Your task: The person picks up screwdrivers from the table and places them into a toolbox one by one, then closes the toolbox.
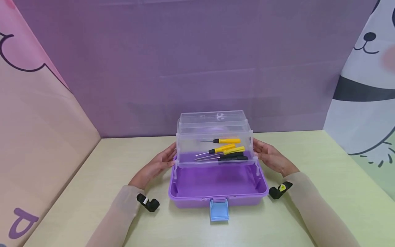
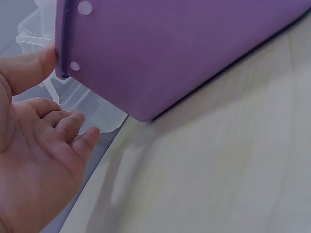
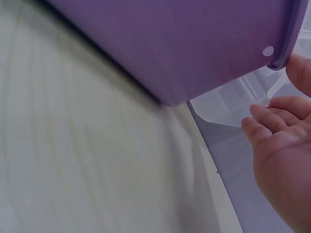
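An opened toolbox with a purple base (image 1: 216, 200) stands on the table, its inside bare. Over its back half sits a clear tray section (image 1: 189, 145), with a clear lid (image 1: 213, 118) behind. Several screwdrivers lie in the tray, among them a yellow-handled screwdriver (image 1: 230, 141) and a black-handled screwdriver (image 1: 232, 155). A blue latch (image 1: 219, 210) hangs at the front. My left hand (image 1: 156, 164) is at the left rear side, its thumb (image 2: 31, 70) touching the rim and its fingers loosely bent. Mirroring it, my right hand (image 1: 273, 158) touches the right rim with its thumb (image 3: 300, 73).
The pale wooden table (image 1: 108, 164) extends to both sides and in front of the box. A purple backdrop (image 1: 154, 68) rises close behind, with printed cloth panels (image 1: 40, 120) at the sides. A small black camera (image 1: 148, 202) is on each wrist.
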Available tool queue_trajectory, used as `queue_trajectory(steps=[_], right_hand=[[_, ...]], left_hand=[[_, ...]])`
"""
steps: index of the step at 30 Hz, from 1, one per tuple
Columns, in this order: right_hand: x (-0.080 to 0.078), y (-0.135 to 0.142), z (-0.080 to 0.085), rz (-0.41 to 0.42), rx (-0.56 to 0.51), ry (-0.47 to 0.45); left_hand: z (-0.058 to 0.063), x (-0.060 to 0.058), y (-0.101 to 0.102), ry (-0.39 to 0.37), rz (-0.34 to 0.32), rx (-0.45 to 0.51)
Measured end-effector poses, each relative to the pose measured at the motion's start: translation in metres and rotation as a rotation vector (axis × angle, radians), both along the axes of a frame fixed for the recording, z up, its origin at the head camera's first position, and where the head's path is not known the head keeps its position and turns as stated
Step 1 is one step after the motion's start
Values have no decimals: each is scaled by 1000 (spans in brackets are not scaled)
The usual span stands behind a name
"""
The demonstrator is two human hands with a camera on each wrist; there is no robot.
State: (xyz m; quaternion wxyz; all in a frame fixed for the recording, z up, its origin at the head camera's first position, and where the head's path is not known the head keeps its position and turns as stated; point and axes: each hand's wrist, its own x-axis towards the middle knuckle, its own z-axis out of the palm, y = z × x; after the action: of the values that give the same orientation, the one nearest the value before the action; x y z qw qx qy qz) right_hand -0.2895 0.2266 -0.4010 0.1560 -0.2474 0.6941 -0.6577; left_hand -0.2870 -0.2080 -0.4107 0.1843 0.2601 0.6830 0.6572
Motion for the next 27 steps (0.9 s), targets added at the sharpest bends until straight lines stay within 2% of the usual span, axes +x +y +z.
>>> queue_trajectory(steps=[13,17,23,27], right_hand=[[-1,-2,-3,33,-49,24],[-2,-2,-1,29,-24,39],[-4,5,-1,28,26,66],[-5,12,-2,100,1,54]], left_hand=[[0,3,-3,-10,14,27],[1,3,-3,1,9,26],[3,2,-3,5,23,-59],[5,-1,-5,-8,-10,-118]])
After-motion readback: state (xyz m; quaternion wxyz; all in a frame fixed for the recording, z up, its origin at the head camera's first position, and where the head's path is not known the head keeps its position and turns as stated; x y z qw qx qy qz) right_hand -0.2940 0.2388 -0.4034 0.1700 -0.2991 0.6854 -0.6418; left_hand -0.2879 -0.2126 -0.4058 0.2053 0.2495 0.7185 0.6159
